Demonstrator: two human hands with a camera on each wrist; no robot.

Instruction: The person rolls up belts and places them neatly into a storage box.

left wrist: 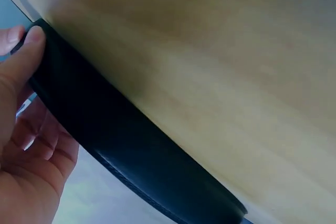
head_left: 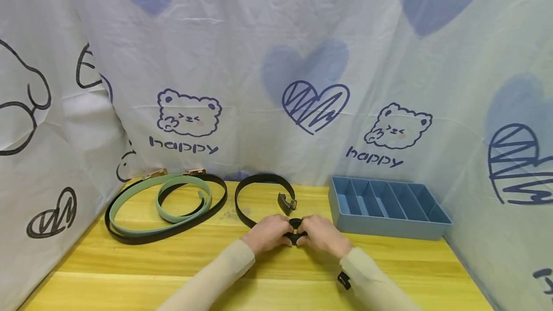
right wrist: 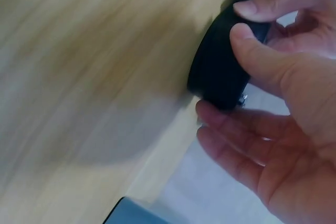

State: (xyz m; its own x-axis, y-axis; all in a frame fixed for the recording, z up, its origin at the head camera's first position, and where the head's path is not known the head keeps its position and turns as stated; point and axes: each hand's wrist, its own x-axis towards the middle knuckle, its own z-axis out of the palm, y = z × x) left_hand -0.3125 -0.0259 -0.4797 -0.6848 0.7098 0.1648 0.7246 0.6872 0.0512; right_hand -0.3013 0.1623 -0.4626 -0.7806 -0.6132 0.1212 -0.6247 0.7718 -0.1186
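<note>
A black belt (head_left: 264, 177) lies on edge, curving behind my hands, with its dark buckle end (head_left: 285, 204) just beyond them. Part of it is wound into a small coil (right wrist: 218, 61) between my hands. My left hand (head_left: 269, 233) pinches the belt at the coil's left side, thumb against the strap (left wrist: 121, 124) in the left wrist view. On the coil's other side, my right hand (head_left: 324, 235) grips it with the thumb on one face and fingers at the far edge. The fingers partly cover the coil.
A green belt (head_left: 113, 210) and another black belt (head_left: 138, 240) lie looped together at the left, with gold buckles (head_left: 155, 174) at the back. A blue divided box (head_left: 390, 229) stands at the right. A printed cloth (head_left: 250, 128) hangs behind the wooden table (head_left: 142, 272).
</note>
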